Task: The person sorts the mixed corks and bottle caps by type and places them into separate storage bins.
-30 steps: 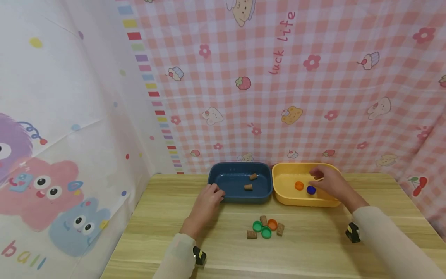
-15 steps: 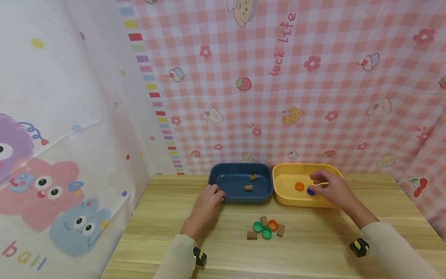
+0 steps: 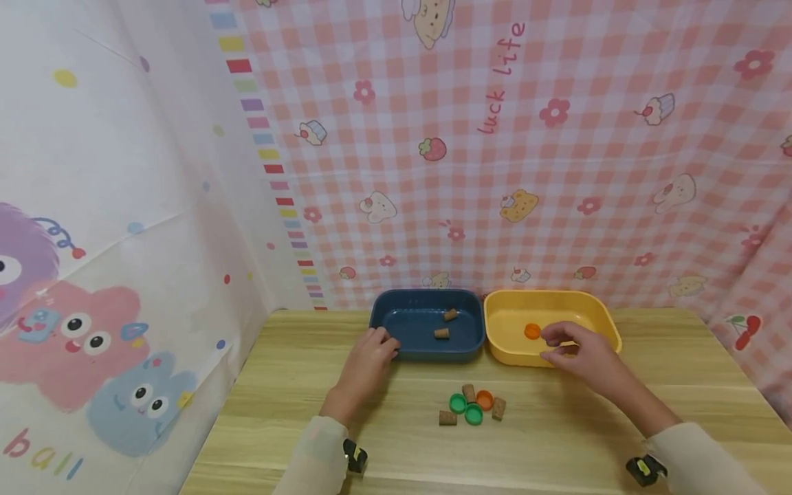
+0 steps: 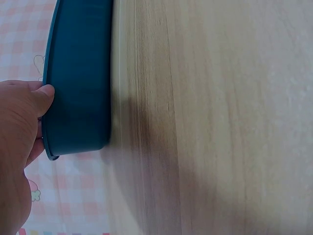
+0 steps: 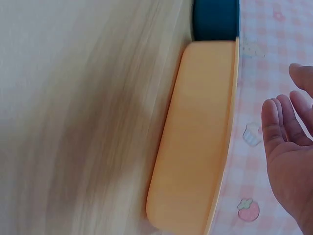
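My left hand (image 3: 368, 354) holds the left front corner of a dark blue bin (image 3: 433, 357). In the left wrist view the thumb presses the bin's outer wall while the fingers go over its rim. Two corks (image 3: 441, 333) lie inside that bin. Over the right front part of a yellow bin (image 3: 516, 358) hovers my right hand (image 3: 590, 357), thumb and fingers apart and holding nothing. An orange bottle cap (image 3: 532, 331) lies in the yellow bin, left of the fingertips. The blue cap seen there earlier is hidden by the hand.
In front of the bins, a loose group lies on the wooden table (image 3: 396, 454): two green caps (image 3: 474, 414), an orange cap (image 3: 485, 400) and three corks (image 3: 448, 418). The bins stand side by side, close to a checked pink cloth (image 3: 408, 234) behind them.
My right hand has drawn back toward me and slightly to the right, from above the yellow bin's middle to its front edge, covering the blue cap. My left hand has stayed on the blue bin.
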`<state>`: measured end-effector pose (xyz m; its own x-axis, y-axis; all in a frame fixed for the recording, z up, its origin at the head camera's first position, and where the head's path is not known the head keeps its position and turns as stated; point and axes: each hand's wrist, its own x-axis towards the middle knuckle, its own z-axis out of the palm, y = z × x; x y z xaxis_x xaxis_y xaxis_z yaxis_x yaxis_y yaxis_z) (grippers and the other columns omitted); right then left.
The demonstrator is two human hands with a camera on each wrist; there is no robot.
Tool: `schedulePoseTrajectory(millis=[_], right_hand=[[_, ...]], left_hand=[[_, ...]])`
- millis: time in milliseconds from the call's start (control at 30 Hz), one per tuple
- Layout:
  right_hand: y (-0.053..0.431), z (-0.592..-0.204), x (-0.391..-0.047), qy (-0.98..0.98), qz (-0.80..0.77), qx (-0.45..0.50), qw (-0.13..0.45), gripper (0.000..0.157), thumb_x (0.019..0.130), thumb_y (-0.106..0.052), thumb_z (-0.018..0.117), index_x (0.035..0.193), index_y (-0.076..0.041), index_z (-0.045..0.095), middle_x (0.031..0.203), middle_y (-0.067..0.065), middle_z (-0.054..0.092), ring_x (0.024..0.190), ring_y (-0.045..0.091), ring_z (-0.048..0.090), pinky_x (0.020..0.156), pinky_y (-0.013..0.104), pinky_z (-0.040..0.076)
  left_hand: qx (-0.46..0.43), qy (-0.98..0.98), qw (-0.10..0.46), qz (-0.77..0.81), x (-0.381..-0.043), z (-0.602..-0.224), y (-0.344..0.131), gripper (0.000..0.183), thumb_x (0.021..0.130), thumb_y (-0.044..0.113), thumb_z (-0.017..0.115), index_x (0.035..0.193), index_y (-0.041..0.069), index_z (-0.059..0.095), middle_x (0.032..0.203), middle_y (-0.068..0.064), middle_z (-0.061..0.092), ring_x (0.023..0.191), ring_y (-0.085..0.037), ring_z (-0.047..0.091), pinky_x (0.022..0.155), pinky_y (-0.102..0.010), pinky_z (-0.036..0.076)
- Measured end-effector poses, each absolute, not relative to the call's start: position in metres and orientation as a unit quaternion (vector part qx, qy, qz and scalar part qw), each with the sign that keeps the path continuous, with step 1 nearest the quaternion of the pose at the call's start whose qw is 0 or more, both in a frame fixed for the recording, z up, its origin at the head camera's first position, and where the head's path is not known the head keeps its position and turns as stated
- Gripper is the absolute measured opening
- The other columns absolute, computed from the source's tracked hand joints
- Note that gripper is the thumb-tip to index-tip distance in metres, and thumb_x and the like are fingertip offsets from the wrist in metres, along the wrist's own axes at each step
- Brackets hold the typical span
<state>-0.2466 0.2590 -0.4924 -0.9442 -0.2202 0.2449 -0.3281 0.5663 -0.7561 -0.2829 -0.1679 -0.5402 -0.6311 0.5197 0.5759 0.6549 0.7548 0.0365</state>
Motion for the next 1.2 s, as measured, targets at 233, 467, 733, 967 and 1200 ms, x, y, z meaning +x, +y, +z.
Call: schedulePoseTrajectory(millis=[233,467,733,967,1200], right_hand=[[0.245,-0.501,-0.229,-0.862,0.462,0.2,0.057,0.028,0.086,-0.004,0.082,0.111,-0.004,0.069,0.108,0.014,0.071,0.096,0.012,0.068,0.078,0.023,0.059],[0.234,-0.513,-0.217,-0.855,0.48,0.196,-0.003,0.03,0.088,-0.007,0.082,0.114,0.001,0.068,0.111,0.016,0.071,0.097,0.011,0.068,0.08,0.025,0.06],[0.228,-0.53,-0.211,-0.862,0.448,0.234,-0.028,0.033,0.087,-0.008,0.082,0.116,0.0,0.068,0.111,0.016,0.07,0.097,0.025,0.07,0.081,0.03,0.061],[0.217,-0.541,-0.208,-0.872,0.416,0.249,-0.069,0.041,0.088,-0.018,0.083,0.124,-0.004,0.067,0.117,0.01,0.069,0.1,0.019,0.066,0.084,0.029,0.059],[0.211,-0.552,-0.206,-0.876,0.405,0.253,-0.068,0.047,0.085,-0.024,0.085,0.125,-0.006,0.068,0.115,0.005,0.068,0.099,0.013,0.064,0.083,0.025,0.057]], left_hand=[[-0.33,-0.893,0.278,-0.124,-0.281,-0.54,-0.167,0.004,0.092,0.006,0.076,0.095,0.009,0.076,0.088,-0.005,0.06,0.078,-0.023,0.053,0.072,-0.036,0.049],[-0.328,-0.899,0.263,-0.124,-0.281,-0.54,-0.167,0.004,0.096,0.008,0.071,0.097,0.009,0.075,0.09,-0.005,0.06,0.08,-0.023,0.054,0.074,-0.036,0.049],[-0.324,-0.904,0.25,-0.125,-0.281,-0.538,-0.168,0.005,0.097,0.009,0.071,0.1,0.009,0.075,0.091,-0.005,0.059,0.082,-0.023,0.053,0.076,-0.036,0.048],[-0.33,-0.896,0.268,-0.128,-0.282,-0.54,-0.168,0.004,0.095,0.008,0.074,0.098,0.009,0.075,0.09,-0.005,0.06,0.08,-0.023,0.053,0.075,-0.035,0.049],[-0.334,-0.892,0.277,-0.126,-0.283,-0.54,-0.169,0.006,0.098,0.01,0.07,0.096,0.009,0.075,0.089,-0.005,0.06,0.08,-0.023,0.054,0.075,-0.035,0.049]])
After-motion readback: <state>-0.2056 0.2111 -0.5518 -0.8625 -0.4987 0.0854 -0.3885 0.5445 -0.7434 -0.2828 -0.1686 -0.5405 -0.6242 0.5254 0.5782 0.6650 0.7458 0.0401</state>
